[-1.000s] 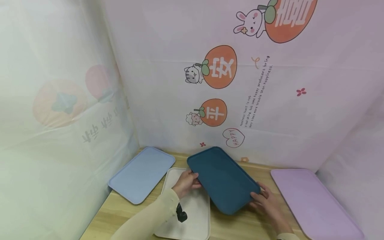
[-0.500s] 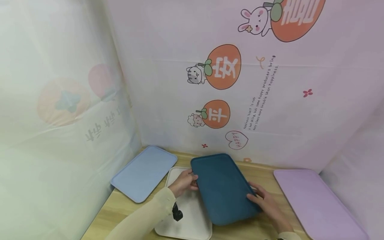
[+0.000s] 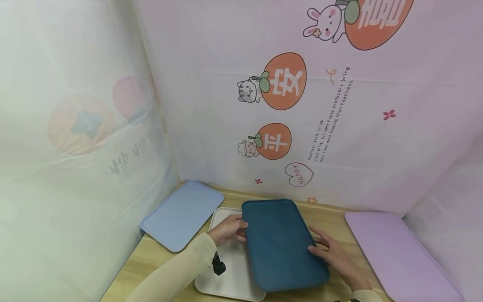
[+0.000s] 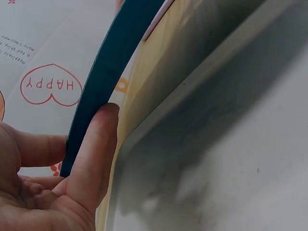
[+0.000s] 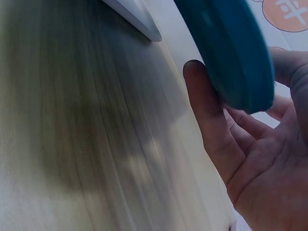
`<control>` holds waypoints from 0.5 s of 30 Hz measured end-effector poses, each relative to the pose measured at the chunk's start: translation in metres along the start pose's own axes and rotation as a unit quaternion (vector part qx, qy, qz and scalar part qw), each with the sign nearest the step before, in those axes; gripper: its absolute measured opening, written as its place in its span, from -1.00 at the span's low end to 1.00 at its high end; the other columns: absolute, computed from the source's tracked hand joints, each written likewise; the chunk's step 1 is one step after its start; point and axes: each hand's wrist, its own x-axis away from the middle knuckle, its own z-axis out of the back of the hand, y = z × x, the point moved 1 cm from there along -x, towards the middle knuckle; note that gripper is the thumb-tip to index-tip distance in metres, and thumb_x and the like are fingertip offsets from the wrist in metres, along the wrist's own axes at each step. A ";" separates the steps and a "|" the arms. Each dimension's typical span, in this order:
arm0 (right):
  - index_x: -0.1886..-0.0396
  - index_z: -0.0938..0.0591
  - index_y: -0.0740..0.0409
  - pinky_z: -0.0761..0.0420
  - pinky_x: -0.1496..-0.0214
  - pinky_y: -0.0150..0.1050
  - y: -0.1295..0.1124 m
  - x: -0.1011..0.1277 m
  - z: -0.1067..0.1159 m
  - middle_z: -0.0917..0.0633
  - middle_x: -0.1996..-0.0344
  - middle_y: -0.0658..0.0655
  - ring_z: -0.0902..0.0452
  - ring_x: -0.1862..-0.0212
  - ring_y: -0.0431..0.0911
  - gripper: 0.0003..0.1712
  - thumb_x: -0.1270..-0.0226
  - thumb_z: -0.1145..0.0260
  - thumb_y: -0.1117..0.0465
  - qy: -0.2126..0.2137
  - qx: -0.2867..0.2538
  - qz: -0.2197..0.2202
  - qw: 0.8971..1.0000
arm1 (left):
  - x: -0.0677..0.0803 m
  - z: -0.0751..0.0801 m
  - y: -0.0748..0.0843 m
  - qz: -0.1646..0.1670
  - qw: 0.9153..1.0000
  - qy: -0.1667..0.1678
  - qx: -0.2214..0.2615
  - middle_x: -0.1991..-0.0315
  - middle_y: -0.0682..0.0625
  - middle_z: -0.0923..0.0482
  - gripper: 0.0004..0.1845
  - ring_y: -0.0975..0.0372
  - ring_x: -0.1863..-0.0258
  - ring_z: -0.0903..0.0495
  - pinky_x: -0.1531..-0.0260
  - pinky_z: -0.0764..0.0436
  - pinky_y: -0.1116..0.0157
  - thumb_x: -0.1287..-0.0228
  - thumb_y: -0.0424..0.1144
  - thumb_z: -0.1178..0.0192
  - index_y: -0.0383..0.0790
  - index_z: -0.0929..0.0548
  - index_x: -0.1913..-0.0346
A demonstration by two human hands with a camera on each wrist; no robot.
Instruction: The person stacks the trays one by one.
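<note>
I hold a dark teal tray (image 3: 281,245) between both hands, low over the wooden table (image 3: 158,260). My left hand (image 3: 235,228) pinches its left long edge, the thumb on top and the fingers (image 4: 91,159) beneath the teal rim (image 4: 98,77). My right hand (image 3: 320,247) grips the right long edge; in the right wrist view its fingers (image 5: 207,115) curl under the tray (image 5: 231,48). The tray's left part overlaps a white tray (image 3: 230,272) lying flat on the table, also seen close up as the white tray (image 4: 231,163).
A light blue tray (image 3: 181,216) lies at the back left and a lilac tray (image 3: 396,251) at the right. Printed plastic sheets (image 3: 302,105) wall in the table on three sides. A dark wrist camera (image 3: 218,267) hangs on my left sleeve.
The teal tray has come down from a steep tilt to nearly flat, turned lengthwise and drawn nearer to me over the white tray. Both hands kept their hold.
</note>
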 end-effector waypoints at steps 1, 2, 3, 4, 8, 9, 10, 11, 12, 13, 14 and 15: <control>-0.76 -0.21 0.10 -0.76 -0.19 0.05 -0.001 0.000 0.000 -0.47 -0.50 0.52 -0.52 -0.45 0.35 -0.09 -0.58 -0.41 0.13 -0.005 -0.008 0.000 1.000 | 0.001 0.000 0.000 0.003 1.000 -0.005 -0.001 0.05 -0.24 -0.74 -0.32 0.14 0.23 -0.77 0.05 -0.87 0.10 -0.65 -0.35 -0.12 -0.48 -0.20 -0.68; -0.76 -0.21 0.11 -0.77 -0.15 0.02 -0.001 0.000 -0.001 -0.46 -0.50 0.54 -0.55 -0.42 0.33 -0.09 -0.57 -0.41 0.14 -0.011 -0.014 0.001 1.000 | 0.001 0.001 0.000 0.006 1.000 -0.010 -0.001 0.04 -0.24 -0.73 -0.29 0.14 0.23 -0.76 0.05 -0.87 0.10 -0.66 -0.35 -0.12 -0.49 -0.14 -0.69; -0.77 -0.19 0.13 -0.79 -0.11 0.02 -0.002 0.000 -0.001 -0.44 -0.50 0.56 -0.58 -0.40 0.32 -0.08 -0.58 -0.41 0.15 -0.018 -0.022 0.002 1.000 | 0.002 0.001 0.000 0.006 1.000 -0.015 -0.001 0.03 -0.25 -0.72 -0.27 0.13 0.23 -0.76 0.05 -0.87 0.10 -0.66 -0.35 -0.12 -0.51 -0.10 -0.70; -0.77 -0.18 0.14 -0.80 -0.09 0.01 -0.002 0.000 -0.001 -0.43 -0.51 0.58 -0.60 -0.38 0.31 -0.08 -0.58 -0.40 0.15 -0.026 -0.026 0.003 0.999 | 0.003 0.001 0.001 0.007 1.000 -0.020 -0.002 0.02 -0.26 -0.72 -0.25 0.14 0.23 -0.76 0.05 -0.87 0.10 -0.66 -0.35 -0.12 -0.52 -0.07 -0.70; -0.78 -0.13 0.15 -0.83 -0.04 0.02 -0.001 0.000 -0.002 -0.36 -0.52 0.63 -0.63 -0.33 0.29 -0.07 -0.60 -0.38 0.15 -0.052 -0.030 0.007 0.998 | 0.005 0.003 0.002 0.006 0.999 -0.032 -0.008 0.02 -0.26 -0.72 -0.24 0.15 0.24 -0.75 0.06 -0.87 0.10 -0.67 -0.34 -0.12 -0.50 -0.05 -0.72; -0.78 -0.13 0.16 -0.84 -0.04 0.03 -0.001 -0.001 -0.003 -0.36 -0.52 0.64 -0.64 -0.32 0.29 -0.06 -0.60 -0.38 0.16 -0.056 -0.030 0.009 0.998 | 0.006 0.004 0.003 0.004 0.999 -0.032 -0.013 0.03 -0.25 -0.73 -0.26 0.16 0.24 -0.76 0.07 -0.87 0.10 -0.67 -0.33 -0.11 -0.47 -0.07 -0.72; -0.78 -0.13 0.16 -0.84 -0.03 0.03 -0.001 -0.001 -0.003 -0.35 -0.52 0.65 -0.65 -0.31 0.29 -0.06 -0.60 -0.38 0.16 -0.058 -0.029 0.010 0.998 | 0.006 0.004 0.003 0.003 0.999 -0.032 -0.017 0.04 -0.24 -0.73 -0.26 0.16 0.25 -0.76 0.08 -0.87 0.10 -0.68 -0.33 -0.11 -0.45 -0.08 -0.72; -0.78 -0.13 0.17 -0.84 -0.02 0.04 -0.001 -0.001 -0.004 -0.35 -0.52 0.65 -0.65 -0.30 0.29 -0.06 -0.60 -0.39 0.16 -0.059 -0.028 0.011 0.998 | 0.007 0.005 0.003 0.004 0.999 -0.030 -0.018 0.05 -0.23 -0.75 -0.27 0.16 0.25 -0.77 0.09 -0.87 0.10 -0.68 -0.32 -0.11 -0.41 -0.10 -0.73; -0.78 -0.14 0.17 -0.84 -0.02 0.04 -0.001 -0.001 -0.004 -0.36 -0.52 0.65 -0.65 -0.30 0.29 -0.06 -0.60 -0.39 0.17 -0.059 -0.028 0.012 0.998 | 0.007 0.005 0.004 0.004 0.999 -0.027 -0.018 0.07 -0.23 -0.76 -0.28 0.16 0.25 -0.78 0.10 -0.88 0.10 -0.68 -0.31 -0.12 -0.37 -0.12 -0.74; -0.77 -0.14 0.17 -0.84 -0.03 0.03 -0.001 -0.001 -0.005 -0.36 -0.51 0.65 -0.65 -0.30 0.28 -0.06 -0.59 -0.40 0.17 -0.058 -0.027 0.012 0.998 | 0.008 0.006 0.004 0.004 0.999 -0.024 -0.020 0.08 -0.22 -0.77 -0.28 0.16 0.25 -0.79 0.11 -0.88 0.10 -0.69 -0.30 -0.12 -0.33 -0.13 -0.74; -0.77 -0.15 0.16 -0.83 -0.03 0.03 -0.001 0.000 -0.005 -0.36 -0.51 0.64 -0.64 -0.31 0.29 -0.07 -0.59 -0.40 0.17 -0.058 -0.025 0.013 0.998 | 0.008 0.006 0.004 0.004 1.000 -0.021 -0.020 0.08 -0.22 -0.77 -0.28 0.16 0.25 -0.80 0.12 -0.88 0.10 -0.69 -0.28 -0.12 -0.31 -0.13 -0.75; -0.77 -0.15 0.16 -0.83 -0.03 0.02 -0.001 0.000 -0.006 -0.36 -0.51 0.64 -0.64 -0.31 0.28 -0.07 -0.59 -0.40 0.17 -0.059 -0.024 0.013 0.998 | 0.008 0.007 0.004 0.005 1.000 -0.016 -0.020 0.08 -0.22 -0.78 -0.27 0.15 0.25 -0.81 0.13 -0.88 0.10 -0.69 -0.27 -0.13 -0.29 -0.12 -0.75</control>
